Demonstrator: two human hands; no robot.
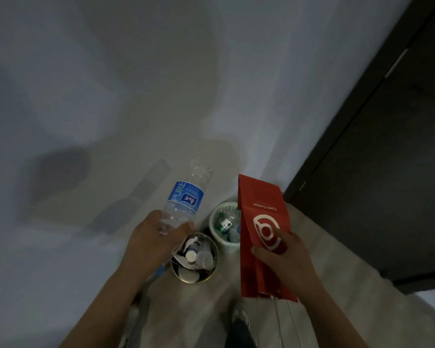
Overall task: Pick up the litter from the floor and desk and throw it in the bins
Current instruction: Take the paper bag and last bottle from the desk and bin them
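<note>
Plastic bottle [183,204], L hand [153,244] gripping; red bag [261,217], R hand [286,259] pinching; both over bins [212,223], prob. for drop.

A pale, plain wall [111,71] fills the left and far part of the scene, mottled with soft grey shadows: a dark blurred patch [60,169] sits low on the left, and a long slanted shadow [146,187] lies just right of it. On the right stands a dark door [399,172] in a dark frame [345,116], leaning across the view from the far right corner down toward the near right. A thin pale strip [396,63] shows on the door's far part, and a small pale mark [302,185] sits low on the frame.
</note>
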